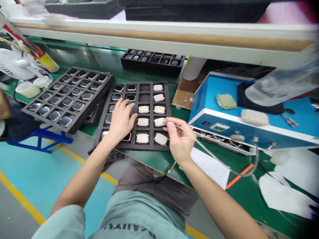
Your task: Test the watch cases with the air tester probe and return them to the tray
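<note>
A black foam tray point(140, 146) lies in front of me, split into square cells. Dark watch faces point(131, 87) fill its left columns, and pale watch cases point(143, 138) fill most of the right ones. Over the left columns hovers my left hand point(121, 119), fingers apart, with a dark watch face just beyond the fingertips; whether it touches one I cannot tell. My right hand point(181, 137) pinches the end of a clear tube point(211, 154) at the tray's right edge. The tube's tip is by a pale watch case point(159, 122) in the rightmost column.
Another foam tray point(68, 114) of watch faces sits tilted on the left, beside a white fan point(15, 63). A blue machine point(211, 86) on the right feeds the tube. An orange strip point(240, 176) and white paper point(208, 166) lie below it. A shelf edge point(159, 38) spans overhead.
</note>
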Available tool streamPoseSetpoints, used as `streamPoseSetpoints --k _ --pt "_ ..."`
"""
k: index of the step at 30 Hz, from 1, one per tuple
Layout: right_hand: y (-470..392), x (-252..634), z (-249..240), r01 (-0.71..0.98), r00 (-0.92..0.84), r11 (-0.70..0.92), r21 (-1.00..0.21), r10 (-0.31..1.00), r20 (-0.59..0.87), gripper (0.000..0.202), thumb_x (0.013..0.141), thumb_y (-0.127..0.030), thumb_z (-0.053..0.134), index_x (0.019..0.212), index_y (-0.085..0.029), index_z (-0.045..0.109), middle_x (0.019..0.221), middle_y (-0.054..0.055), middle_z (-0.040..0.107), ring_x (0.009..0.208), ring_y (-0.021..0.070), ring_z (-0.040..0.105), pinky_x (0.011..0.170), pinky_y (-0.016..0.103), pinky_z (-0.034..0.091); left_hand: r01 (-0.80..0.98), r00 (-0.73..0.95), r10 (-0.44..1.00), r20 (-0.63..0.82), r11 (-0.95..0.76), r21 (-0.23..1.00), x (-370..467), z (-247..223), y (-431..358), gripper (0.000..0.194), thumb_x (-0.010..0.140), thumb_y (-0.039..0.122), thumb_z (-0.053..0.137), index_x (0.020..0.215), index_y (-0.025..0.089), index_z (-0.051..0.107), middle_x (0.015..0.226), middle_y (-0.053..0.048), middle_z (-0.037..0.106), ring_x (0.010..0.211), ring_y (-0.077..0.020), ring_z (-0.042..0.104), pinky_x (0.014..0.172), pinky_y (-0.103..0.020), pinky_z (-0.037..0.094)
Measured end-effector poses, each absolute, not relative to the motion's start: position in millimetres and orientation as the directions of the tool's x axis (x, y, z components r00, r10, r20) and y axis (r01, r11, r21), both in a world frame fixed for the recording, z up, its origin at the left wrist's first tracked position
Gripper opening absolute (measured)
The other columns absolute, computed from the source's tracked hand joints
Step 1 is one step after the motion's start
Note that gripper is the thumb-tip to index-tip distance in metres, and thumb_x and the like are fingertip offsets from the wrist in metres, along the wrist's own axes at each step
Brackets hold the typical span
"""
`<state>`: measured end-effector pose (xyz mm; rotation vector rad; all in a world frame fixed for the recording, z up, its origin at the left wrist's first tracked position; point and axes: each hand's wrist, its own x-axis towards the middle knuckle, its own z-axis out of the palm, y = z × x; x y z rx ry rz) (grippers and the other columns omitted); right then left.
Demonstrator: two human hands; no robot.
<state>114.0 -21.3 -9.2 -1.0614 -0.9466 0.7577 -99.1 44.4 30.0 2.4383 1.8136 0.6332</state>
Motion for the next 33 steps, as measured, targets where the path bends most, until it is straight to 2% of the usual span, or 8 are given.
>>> streamPoseSetpoints --k 4,9,14,17,20,22,25,33 --pt "-21 115 -9 -0.072 0.414 0.312 -0.947 0.873 0.256 0.022 0.094 -0.042 0.076 0.098 -0.021 0.078 0.098 0.006 0.079 0.089 0.0196 0.079 0.076 0.03 0.068 0.888 0.33 0.911 0.248 -0.389 0.245 -131 46 -14 0.027 0.1 0.032 0.061 0.122 0.02 0.073 0.121 -0.011 0.077 0.117 -0.0298 0.07 0.105 -0.043 0.054" --pt "-24 114 -9 -0.065 0.398 0.315 -0.947 0.878 0.265 0.019 0.095 -0.04 0.076 0.098 -0.021 0.079 0.096 0.005 0.08 0.087 0.0189 0.079 0.076 0.03 0.068 0.903 0.381 0.921 0.078 -0.389 0.183 -139 45 -30 0.032 0.094 0.032 0.069 0.125 0.025 0.074 0.108 -0.013 0.081 0.102 -0.0354 0.076 0.093 -0.046 0.058" --pt "-25 112 -6 -0.077 0.398 0.327 -0.942 0.876 0.272 0.02 0.096 -0.04 0.076 0.099 -0.021 0.078 0.094 0.005 0.08 0.085 0.0188 0.079 0.074 0.03 0.068 0.841 0.35 0.923 0.16 -0.385 0.381 -130 53 -15 0.027 0.096 0.032 0.063 0.117 0.025 0.078 0.104 -0.011 0.081 0.096 -0.0315 0.076 0.092 -0.044 0.057" --pt "-25 110 -4 -0.075 0.4 0.332 -0.94 0.874 0.277 0.02 0.097 -0.041 0.075 0.099 -0.021 0.078 0.093 0.005 0.08 0.085 0.0186 0.079 0.074 0.03 0.069 0.631 0.142 0.967 0.21 -0.252 0.734 -108 52 -10 0.029 0.093 0.036 0.071 0.118 0.022 0.078 0.11 -0.009 0.081 0.092 -0.0254 0.076 0.086 -0.038 0.06" --pt "-25 110 -5 -0.056 0.42 0.344 -0.937 0.86 0.291 0.019 0.098 -0.04 0.074 0.099 -0.021 0.078 0.096 0.005 0.08 0.086 0.0183 0.079 0.079 0.031 0.069 0.171 0.013 0.995 0.1 -0.1 0.98 -71 37 -3 0.032 0.083 0.037 0.084 0.108 0.018 0.076 0.102 -0.009 0.08 0.089 -0.0223 0.076 0.08 -0.032 0.063" --pt "-24 110 -7 -0.051 0.43 0.358 -0.932 0.85 0.303 0.018 0.098 -0.038 0.073 0.1 -0.022 0.078 0.099 0.006 0.08 0.089 0.0188 0.079 0.083 0.033 0.069 -0.107 -0.025 0.999 0.025 -0.027 0.994 -45 24 2 0.035 0.076 0.035 0.091 0.1 0.017 0.073 0.098 -0.007 0.079 0.089 -0.0202 0.076 0.08 -0.03 0.063" --pt "-24 111 -10 -0.04 0.425 0.376 -0.926 0.845 0.325 0.015 0.099 -0.035 0.072 0.101 -0.022 0.078 0.103 0.006 0.08 0.096 0.0197 0.079 0.089 0.034 0.068 -0.328 -0.067 0.997 -0.049 0.024 0.944 -21 9 3 0.041 0.07 0.031 0.096 0.097 0.017 0.069 0.095 -0.005 0.078 0.086 -0.0167 0.075 0.079 -0.028 0.064" --pt "-25 111 -10 -0.011 0.399 0.379 -0.925 0.85 0.344 0.01 0.099 -0.029 0.071 0.1 -0.023 0.079 0.101 0.006 0.081 0.096 0.0211 0.079 0.088 0.037 0.07 -0.283 -0.107 0.994 0.011 -0.041 0.958 -17 -1 -7 0.037 0.078 0.033 0.092 0.105 0.017 0.073 0.103 -0.008 0.08 0.094 -0.0211 0.078 0.086 -0.032 0.065"
